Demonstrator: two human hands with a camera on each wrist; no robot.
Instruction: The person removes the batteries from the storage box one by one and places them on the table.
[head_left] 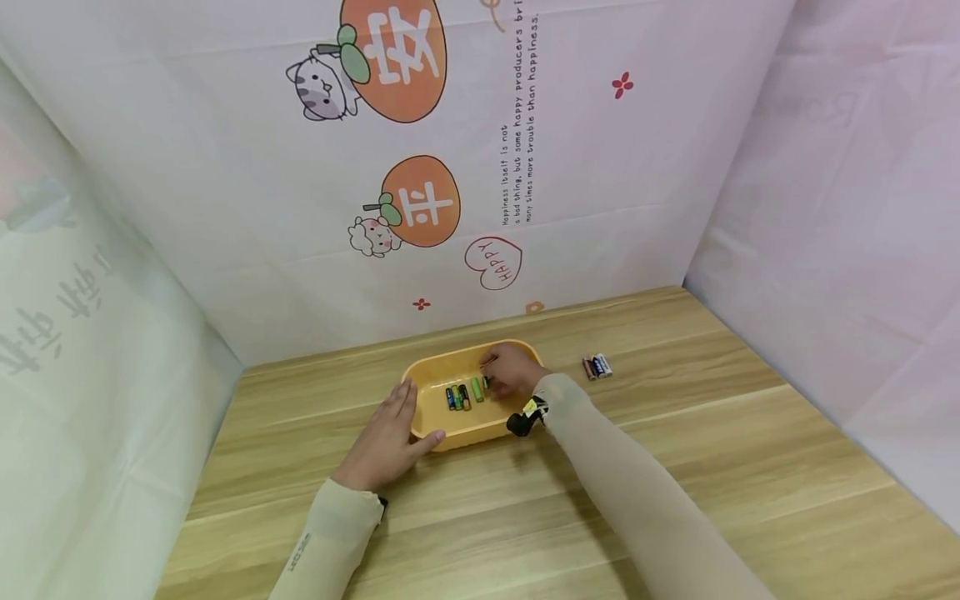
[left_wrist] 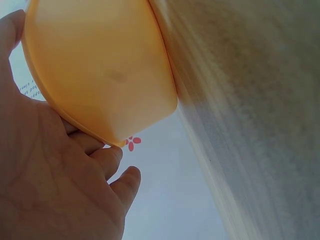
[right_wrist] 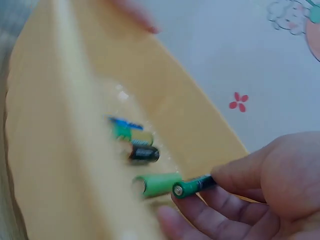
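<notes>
My right hand point(head_left: 512, 371) reaches into a yellow plastic basin point(head_left: 450, 439). Its thumb and fingers pinch a small green and dark battery point(right_wrist: 192, 186), whose metal end faces the right wrist camera. Right beside it in the basin lies a light green battery point(head_left: 477, 389). A black and copper battery point(head_left: 465, 397), a green and gold one point(head_left: 457, 397) and a blue one point(head_left: 450, 399) lie side by side further left. My left hand point(head_left: 386, 442) rests on the basin's left end, fingers along the rim and thumb stretched by the front corner.
On the wooden table point(head_left: 480, 525), right of the basin, a small group of batteries point(head_left: 597, 367) lies together, brown, blue and whitish. Behind the table hangs a white printed cloth point(head_left: 585, 250); more cloth closes off the left and right sides.
</notes>
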